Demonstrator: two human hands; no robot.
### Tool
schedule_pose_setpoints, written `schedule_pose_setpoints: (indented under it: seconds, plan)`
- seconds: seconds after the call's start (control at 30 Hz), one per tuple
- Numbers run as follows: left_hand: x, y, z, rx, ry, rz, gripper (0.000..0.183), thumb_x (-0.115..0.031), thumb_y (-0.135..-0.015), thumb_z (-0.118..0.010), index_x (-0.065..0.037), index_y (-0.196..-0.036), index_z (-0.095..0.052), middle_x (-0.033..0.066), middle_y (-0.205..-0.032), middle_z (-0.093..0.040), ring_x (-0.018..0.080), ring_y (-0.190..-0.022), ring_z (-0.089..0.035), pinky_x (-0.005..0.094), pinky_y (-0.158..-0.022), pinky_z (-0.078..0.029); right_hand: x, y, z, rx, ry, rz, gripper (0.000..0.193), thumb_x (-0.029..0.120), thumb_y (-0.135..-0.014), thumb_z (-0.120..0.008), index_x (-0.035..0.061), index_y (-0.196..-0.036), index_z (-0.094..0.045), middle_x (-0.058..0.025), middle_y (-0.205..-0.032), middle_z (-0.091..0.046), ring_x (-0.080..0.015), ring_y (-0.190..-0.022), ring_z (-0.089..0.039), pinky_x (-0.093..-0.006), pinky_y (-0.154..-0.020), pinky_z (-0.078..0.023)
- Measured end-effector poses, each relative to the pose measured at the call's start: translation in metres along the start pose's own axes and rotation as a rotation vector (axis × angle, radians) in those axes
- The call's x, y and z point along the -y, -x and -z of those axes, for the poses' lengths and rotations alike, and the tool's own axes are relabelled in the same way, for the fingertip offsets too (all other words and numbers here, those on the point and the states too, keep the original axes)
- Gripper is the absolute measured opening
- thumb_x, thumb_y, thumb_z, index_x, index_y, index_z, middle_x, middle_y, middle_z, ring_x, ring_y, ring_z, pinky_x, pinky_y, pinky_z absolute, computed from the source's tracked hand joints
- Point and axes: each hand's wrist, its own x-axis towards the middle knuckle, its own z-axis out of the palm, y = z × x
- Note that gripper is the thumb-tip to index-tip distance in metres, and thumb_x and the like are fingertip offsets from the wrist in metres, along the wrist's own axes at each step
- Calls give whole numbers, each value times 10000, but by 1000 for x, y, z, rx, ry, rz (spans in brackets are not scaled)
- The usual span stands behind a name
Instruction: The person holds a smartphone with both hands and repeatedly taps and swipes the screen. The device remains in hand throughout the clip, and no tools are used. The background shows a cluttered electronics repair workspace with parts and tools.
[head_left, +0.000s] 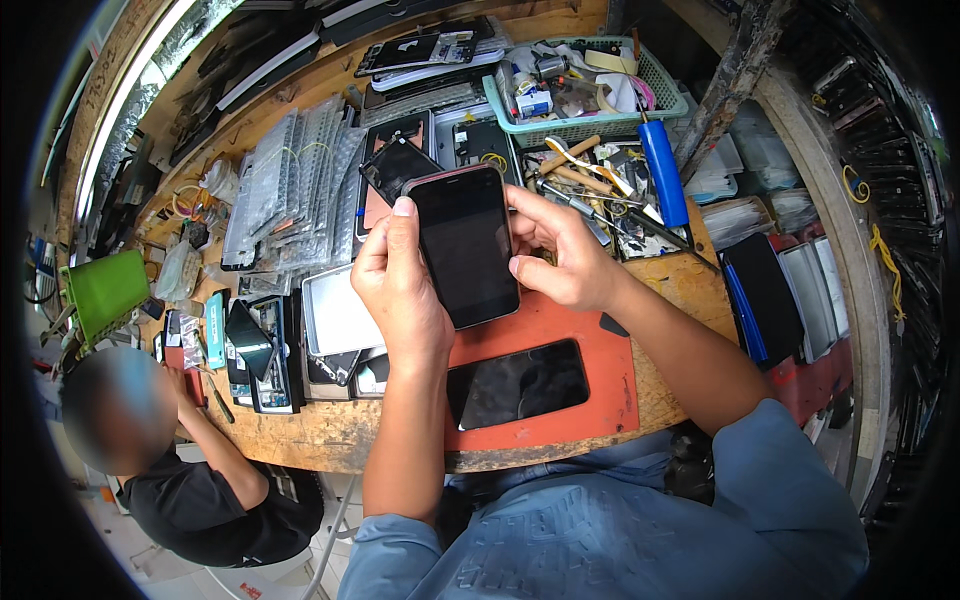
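Observation:
A dark-screened smartphone (466, 252) is held up over the workbench, its screen facing me. My left hand (402, 295) grips it along the left edge, the thumb lying near the upper left corner. At the right edge my right hand (572, 252) has its fingers curled against the phone, with the thumb near the lower side. Beneath both hands, a second black phone or screen panel (528, 382) lies flat on an orange-red mat (612, 385). The fingers behind the held phone are hidden.
Bubble-wrapped panels (295, 185) are stacked at the back left. A pale green basket (590, 128) holds mixed parts, with a blue-handled tool (662, 172) beside it. Opened phones (265, 355) lie at left. A co-worker in a black shirt (225, 510) sits at lower left.

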Motion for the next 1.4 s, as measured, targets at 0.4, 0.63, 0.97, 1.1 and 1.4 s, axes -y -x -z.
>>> schedule_pose_setpoints:
  seconds: [0.4,0.63,0.97,1.1,1.4]
  plan:
    - [-8,4,-13,-45,3,-5,236,-175,-1029,-620,-34,-847,-673,-28,-795,-626,18,-694,-513,194,-625,-421,5,2,-7,-4,95,-93,726,15,-879,-630,-17,-1520,-291,-80,-1098,-659,-108,-967,-619,-272,-838,-492]
    - [-6,4,-12,-44,-2,-3,230,-174,-1030,-619,-29,-863,-681,-20,-805,-637,23,-701,-531,195,-633,-445,0,2,-7,-22,70,-37,707,7,-886,-636,-17,-1508,-302,-89,-1140,-641,-112,-987,-607,-276,-853,-492]
    - [-8,5,-14,-50,-15,-13,239,-173,-1029,-620,-29,-846,-672,-15,-807,-641,27,-702,-538,199,-632,-451,2,0,-8,-44,-14,-89,586,51,-964,-577,-16,-1496,-341,-68,-1071,-652,-96,-953,-603,-267,-834,-490]
    - [-6,4,-10,-42,-17,-20,239,-177,-1027,-623,-30,-846,-671,-14,-806,-640,28,-701,-538,201,-632,-453,3,0,-9,-49,-3,-99,577,54,-966,-573,-11,-1494,-350,-59,-1052,-655,-94,-942,-602,-266,-825,-489]
    - [-5,4,-11,-37,-15,-19,242,-175,-1025,-629,-38,-828,-661,-30,-788,-617,18,-695,-509,197,-625,-429,-5,1,-13,-89,90,48,668,5,-853,-658,10,-1451,-362,-50,-927,-659,-87,-766,-591,-251,-660,-481]
